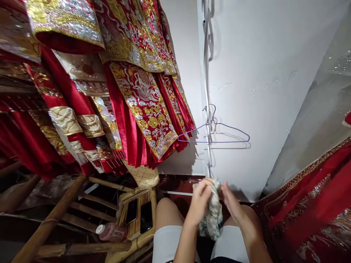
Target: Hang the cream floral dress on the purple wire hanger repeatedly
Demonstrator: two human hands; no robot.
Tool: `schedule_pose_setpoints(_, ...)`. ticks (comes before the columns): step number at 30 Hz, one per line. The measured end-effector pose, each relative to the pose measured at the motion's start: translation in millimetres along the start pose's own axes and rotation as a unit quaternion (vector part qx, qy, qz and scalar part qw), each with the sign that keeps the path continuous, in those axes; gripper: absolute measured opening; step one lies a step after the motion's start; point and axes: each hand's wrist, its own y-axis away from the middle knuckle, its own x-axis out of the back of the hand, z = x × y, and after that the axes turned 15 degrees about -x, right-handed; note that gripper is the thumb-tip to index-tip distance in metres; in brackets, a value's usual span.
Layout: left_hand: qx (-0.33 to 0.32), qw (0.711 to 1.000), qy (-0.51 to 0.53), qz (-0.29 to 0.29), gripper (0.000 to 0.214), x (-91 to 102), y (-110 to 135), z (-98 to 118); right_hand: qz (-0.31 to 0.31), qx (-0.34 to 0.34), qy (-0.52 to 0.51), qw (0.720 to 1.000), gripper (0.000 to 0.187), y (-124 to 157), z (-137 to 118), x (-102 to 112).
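Note:
A bunched, patterned piece of fabric (pixel 214 215), pale with greenish and bluish tones, hangs between my hands above my lap. My left hand (pixel 200 201) is closed on its upper left side, the fingers curled at the top edge. On the other side, my right hand (pixel 233 204) has its fingers stretched upward and looks open, close beside the fabric. Whether the right palm touches it, I cannot tell. The fabric's lower end droops between my knees, and its full shape is hidden by the folds.
A purple wire hanger (pixel 229 141) hangs on a white metal upright (pixel 206 84) against the wall. Red embroidered garments (pixel 148 98) fill the left; more red fabric (pixel 312 197) lies right. A bamboo chair (pixel 137 228) bears two phones (pixel 146 217) and a pink bottle (pixel 112 232).

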Motion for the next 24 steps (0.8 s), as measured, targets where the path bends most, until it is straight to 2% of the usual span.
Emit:
schedule_pose_setpoints(2, -0.028, 0.993, -0.063, -0.091, 0.033, -10.7, 5.6, 17.3, -0.023, -0.03, -0.057, 0.998, 0.066, -1.3, -11.6, -9.6)
schedule_pose_setpoints(5, -0.058, 0.974, -0.138, -0.169, 0.029, -11.4, 11.0, 37.0, -0.032, -0.075, -0.086, 0.993, 0.059, -5.3, -30.2, -20.1)
schedule_pose_setpoints(7, -0.076, 0.961, -0.171, -0.203, 0.027, -2.6, 8.9, 44.2, -0.041, -0.095, -0.09, 0.991, 0.048, -10.3, -41.4, -25.5)
schedule_pose_setpoints(9, -0.098, 0.961, -0.177, -0.188, 0.029, 10.9, 0.4, 46.3, -0.047, -0.085, -0.095, 0.991, 0.036, -15.2, -51.5, -29.8)
schedule_pose_setpoints(12, -0.112, 0.976, -0.154, -0.11, 0.051, 32.4, -22.2, 41.9, -0.085, -0.09, -0.065, 0.99, 0.026, -17.1, -65.6, -33.3)
schedule_pose_setpoints(13, -0.109, 0.978, -0.14, -0.105, 0.057, 37.9, -30.2, 38.9, -0.107, -0.111, -0.037, 0.987, 0.024, -15.5, -69.8, -33.4)
schedule_pose_setpoints(14, -0.104, 0.979, -0.124, -0.122, 0.061, 41.7, -37.1, 35.1, -0.127, -0.138, -0.002, 0.982, 0.023, -12.9, -73.3, -33.0)
schedule_pose_setpoints(16, -0.092, 0.972, -0.092, -0.196, 0.066, 43.7, -44.1, 25.3, -0.15, -0.189, 0.086, 0.967, 0.019, -5.1, -77.9, -30.5)
schedule_pose_setpoints(18, -0.082, 0.956, -0.07, -0.272, 0.07, 40.0, -39.6, 12.1, -0.164, -0.237, 0.185, 0.939, 0.012, 4.2, -78.9, -25.9)
schedule_pose_setpoints(19, -0.079, 0.948, -0.062, -0.303, 0.075, 37.7, -33.2, 4.3, -0.167, -0.238, 0.221, 0.931, 0.009, 8.6, -78.7, -22.9)
schedule_pose_setpoints(21, -0.07, 0.931, -0.046, -0.355, 0.08, 36.3, -16.3, -11.6, -0.148, -0.178, 0.254, 0.939, 0.008, 14.9, -79.4, -15.8)
schedule_pose_setpoints(24, -0.034, 0.907, -0.077, -0.413, 0.064, 49.6, 4.5, -29.9, -0.061, -0.011, 0.269, 0.961, 0.017, 15.8, -91.2, -5.0)
